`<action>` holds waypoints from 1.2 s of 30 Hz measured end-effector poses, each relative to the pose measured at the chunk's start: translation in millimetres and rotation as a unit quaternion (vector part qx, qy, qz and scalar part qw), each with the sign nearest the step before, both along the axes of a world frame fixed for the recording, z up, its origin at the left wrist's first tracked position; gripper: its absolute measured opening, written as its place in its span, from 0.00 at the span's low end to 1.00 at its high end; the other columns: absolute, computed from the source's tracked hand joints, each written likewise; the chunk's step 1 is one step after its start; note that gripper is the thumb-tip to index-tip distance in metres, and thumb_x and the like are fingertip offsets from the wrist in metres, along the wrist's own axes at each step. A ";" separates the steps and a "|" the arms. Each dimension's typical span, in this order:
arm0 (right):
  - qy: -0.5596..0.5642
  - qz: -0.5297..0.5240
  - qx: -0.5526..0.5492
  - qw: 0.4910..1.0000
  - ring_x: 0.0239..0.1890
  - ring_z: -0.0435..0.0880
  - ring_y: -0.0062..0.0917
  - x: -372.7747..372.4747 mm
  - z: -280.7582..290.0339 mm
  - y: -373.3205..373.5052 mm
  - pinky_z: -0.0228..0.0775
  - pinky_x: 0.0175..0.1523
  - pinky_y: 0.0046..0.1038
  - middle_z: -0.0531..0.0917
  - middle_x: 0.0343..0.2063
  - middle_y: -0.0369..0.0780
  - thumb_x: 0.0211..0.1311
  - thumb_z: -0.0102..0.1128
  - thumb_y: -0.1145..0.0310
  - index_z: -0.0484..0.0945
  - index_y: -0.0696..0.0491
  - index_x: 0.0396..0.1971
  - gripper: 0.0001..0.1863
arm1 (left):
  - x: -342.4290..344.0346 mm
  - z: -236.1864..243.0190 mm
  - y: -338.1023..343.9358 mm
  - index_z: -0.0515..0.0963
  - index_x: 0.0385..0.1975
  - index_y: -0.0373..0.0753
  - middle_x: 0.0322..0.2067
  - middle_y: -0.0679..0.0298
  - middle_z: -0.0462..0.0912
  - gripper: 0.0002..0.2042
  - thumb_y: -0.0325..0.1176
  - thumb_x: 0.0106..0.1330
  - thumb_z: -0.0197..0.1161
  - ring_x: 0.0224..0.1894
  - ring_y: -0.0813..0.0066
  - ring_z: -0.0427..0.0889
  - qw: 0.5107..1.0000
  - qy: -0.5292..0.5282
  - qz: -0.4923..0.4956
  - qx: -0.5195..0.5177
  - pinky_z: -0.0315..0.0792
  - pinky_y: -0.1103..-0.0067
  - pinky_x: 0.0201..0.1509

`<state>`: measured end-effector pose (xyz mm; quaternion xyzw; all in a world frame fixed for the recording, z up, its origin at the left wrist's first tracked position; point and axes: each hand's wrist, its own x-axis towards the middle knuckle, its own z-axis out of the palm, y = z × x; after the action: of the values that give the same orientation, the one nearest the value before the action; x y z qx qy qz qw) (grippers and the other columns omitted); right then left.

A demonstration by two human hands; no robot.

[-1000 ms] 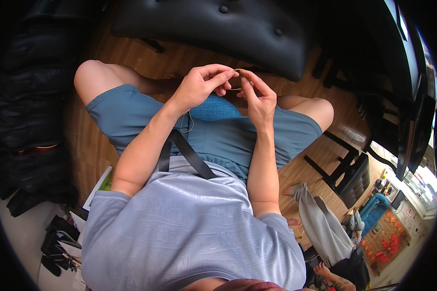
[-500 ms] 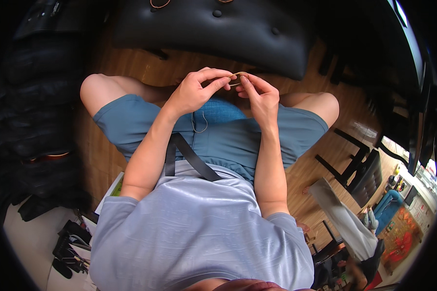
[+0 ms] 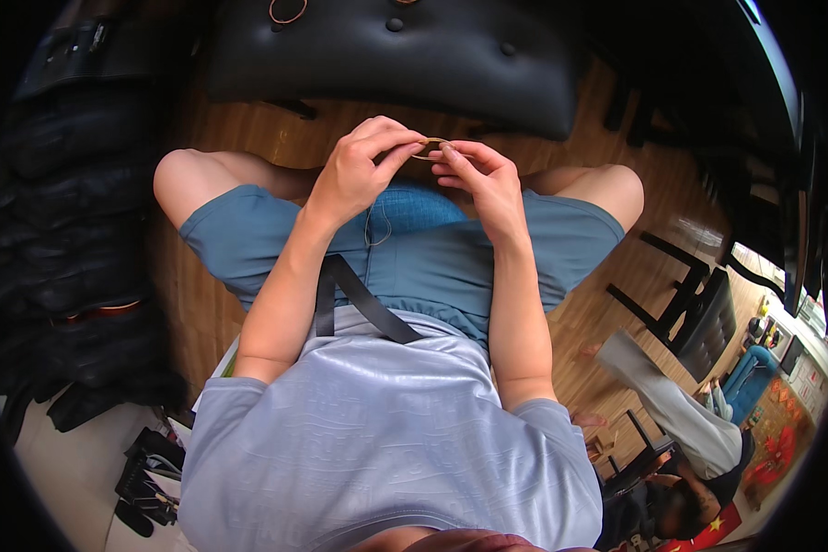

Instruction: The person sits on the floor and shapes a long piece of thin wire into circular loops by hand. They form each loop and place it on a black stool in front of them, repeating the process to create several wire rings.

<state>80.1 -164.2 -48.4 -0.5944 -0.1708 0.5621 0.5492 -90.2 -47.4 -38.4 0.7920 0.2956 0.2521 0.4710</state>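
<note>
Between my hands, above my lap, is a thin tan cord (image 3: 435,141) bent into a small loop. My left hand (image 3: 366,163) pinches one side of it between thumb and fingers. The other side is gripped by the thumb and fingertips of my right hand (image 3: 480,179). A thin loose strand (image 3: 378,226) hangs in a curl over my shorts, below the left hand; where it joins the loop is hidden. A round blue cushion-like thing (image 3: 414,204) shows between my legs, under my hands.
A black tufted bench (image 3: 386,69) stands ahead, with a thin copper-coloured ring (image 3: 287,11) on it. Black padded furniture (image 3: 74,221) lies along the left. At the right are a tipped-looking black chair (image 3: 699,322) and another person in grey trousers (image 3: 667,396).
Both hands have shifted slightly left, still holding the looped cord, and the right fingers have curled a little differently. The hanging strand has swung. The person at the right has moved.
</note>
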 end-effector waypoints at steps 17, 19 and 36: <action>0.085 0.175 0.058 0.979 0.37 0.85 0.26 -36.1 10.8 -1.7 0.78 0.49 0.28 0.85 0.36 0.45 0.73 0.56 0.72 0.64 0.57 0.67 0.26 | -10.2 63.4 41.5 0.84 0.47 0.34 0.38 0.66 0.87 0.12 0.34 0.69 0.67 0.40 0.84 0.83 0.948 -0.131 0.114 -0.267 0.73 0.85 0.42; 0.106 0.092 0.071 0.988 0.29 0.83 0.25 -34.9 16.2 -1.8 0.79 0.43 0.28 0.83 0.29 0.44 0.70 0.57 0.77 0.67 0.57 0.64 0.24 | -12.5 66.6 48.6 0.84 0.46 0.34 0.36 0.66 0.86 0.12 0.35 0.69 0.67 0.37 0.85 0.81 0.939 -0.162 0.115 -0.281 0.72 0.85 0.40; 0.034 0.044 0.277 0.959 0.29 0.74 0.20 52.2 66.4 53.7 0.70 0.29 0.18 0.78 0.38 0.43 0.77 0.50 0.65 0.78 0.58 0.40 0.12 | -17.3 39.3 58.4 0.80 0.48 0.36 0.35 0.68 0.83 0.12 0.37 0.73 0.62 0.35 0.86 0.79 0.845 -0.276 0.156 -0.431 0.75 0.86 0.42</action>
<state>132.2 -110.5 18.0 -0.3912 -0.3272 0.5364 0.6724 -107.6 11.0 0.9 0.3502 0.3520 0.3780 0.7814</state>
